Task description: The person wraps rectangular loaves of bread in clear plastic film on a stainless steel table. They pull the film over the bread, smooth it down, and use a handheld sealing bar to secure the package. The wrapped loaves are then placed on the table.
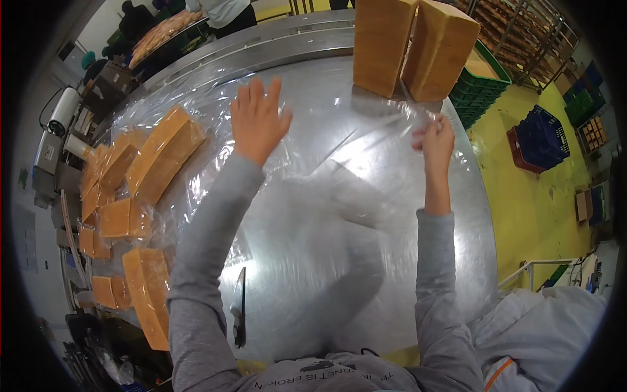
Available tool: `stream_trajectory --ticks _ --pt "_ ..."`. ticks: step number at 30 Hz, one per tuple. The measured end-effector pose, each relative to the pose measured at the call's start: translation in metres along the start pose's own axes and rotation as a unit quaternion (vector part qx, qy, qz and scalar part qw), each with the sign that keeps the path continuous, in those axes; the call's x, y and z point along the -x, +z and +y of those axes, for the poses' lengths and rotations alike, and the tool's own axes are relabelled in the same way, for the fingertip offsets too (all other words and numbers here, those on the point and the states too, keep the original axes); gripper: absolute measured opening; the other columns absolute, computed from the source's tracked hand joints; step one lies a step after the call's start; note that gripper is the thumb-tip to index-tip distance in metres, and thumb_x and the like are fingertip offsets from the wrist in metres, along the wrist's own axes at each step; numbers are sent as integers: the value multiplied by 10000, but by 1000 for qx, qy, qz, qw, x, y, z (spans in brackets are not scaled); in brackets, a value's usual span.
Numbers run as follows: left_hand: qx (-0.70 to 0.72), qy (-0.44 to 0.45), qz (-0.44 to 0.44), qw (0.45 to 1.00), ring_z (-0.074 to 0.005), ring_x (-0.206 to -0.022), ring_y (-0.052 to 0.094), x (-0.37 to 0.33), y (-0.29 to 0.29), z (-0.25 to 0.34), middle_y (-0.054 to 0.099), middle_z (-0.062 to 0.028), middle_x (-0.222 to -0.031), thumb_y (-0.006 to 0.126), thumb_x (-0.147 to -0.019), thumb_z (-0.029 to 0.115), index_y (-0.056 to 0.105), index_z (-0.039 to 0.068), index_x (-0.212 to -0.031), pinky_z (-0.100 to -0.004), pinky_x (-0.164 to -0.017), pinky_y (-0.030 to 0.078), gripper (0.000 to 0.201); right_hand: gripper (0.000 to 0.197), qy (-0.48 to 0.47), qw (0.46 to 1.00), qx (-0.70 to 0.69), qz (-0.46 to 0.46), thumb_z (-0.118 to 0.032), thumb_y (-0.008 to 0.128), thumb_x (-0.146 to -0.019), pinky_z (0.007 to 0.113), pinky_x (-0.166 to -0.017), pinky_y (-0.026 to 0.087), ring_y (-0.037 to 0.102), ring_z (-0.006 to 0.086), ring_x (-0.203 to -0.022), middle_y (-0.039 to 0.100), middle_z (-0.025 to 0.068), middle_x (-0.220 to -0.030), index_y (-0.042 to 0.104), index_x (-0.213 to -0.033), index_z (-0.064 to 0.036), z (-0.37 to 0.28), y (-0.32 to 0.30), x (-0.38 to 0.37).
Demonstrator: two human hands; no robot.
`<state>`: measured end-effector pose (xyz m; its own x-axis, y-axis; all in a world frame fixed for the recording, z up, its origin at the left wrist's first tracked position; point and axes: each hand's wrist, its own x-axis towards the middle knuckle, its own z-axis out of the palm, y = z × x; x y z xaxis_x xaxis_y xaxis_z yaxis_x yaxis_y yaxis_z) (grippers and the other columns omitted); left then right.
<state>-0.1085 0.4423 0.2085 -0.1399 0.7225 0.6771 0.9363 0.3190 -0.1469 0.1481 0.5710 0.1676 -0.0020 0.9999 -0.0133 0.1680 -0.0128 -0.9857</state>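
My left hand is open, fingers spread, over the left part of the steel table, close to the clear plastic sheeting there. At the right, my right hand is closed in a pinch on clear plastic film, which stretches leftward over the shiny tabletop; its far end is hard to make out. Just beyond that hand, two tall orange-brown blocks that look like loaves stand upright, unwrapped. Between my forearms and nearer my body lies a knife with a dark handle, touched by neither hand.
Several plastic-wrapped loaves crowd the table's left side. Green crates stand beyond the far right corner, and stacked blue and red crates on the yellow floor. A person in white is past the far edge; white clothing shows lower right.
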Motion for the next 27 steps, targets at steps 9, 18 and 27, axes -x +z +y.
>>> stream_trajectory --ticks 9,18,27 --pt "215 -340 -92 911 -322 -739 588 -142 190 13 484 -156 -1126 539 -822 363 436 34 -1101 -407 -692 466 444 242 -194 956 -169 143 -130 387 -892 347 -895 357 465 277 -1069 464 181 -1110 329 -1094 -11 44 79 -141" --pt "755 -312 -133 561 -193 -1189 356 -152 350 81 435 -103 -1251 287 -882 530 384 37 -1245 -321 -1000 240 620 635 -157 975 -155 34 -436 371 -893 347 -1017 227 308 276 -1233 270 191 -1352 177 -1325 -13 125 134 -234" --pt "765 -163 -137 608 -183 -1100 441 -148 363 118 511 -72 -1185 214 -914 511 464 38 -1200 -318 -955 305 607 595 -36 893 -357 -272 -550 268 -881 332 -809 434 514 220 -996 501 128 -1165 507 -1121 -61 159 141 -347"
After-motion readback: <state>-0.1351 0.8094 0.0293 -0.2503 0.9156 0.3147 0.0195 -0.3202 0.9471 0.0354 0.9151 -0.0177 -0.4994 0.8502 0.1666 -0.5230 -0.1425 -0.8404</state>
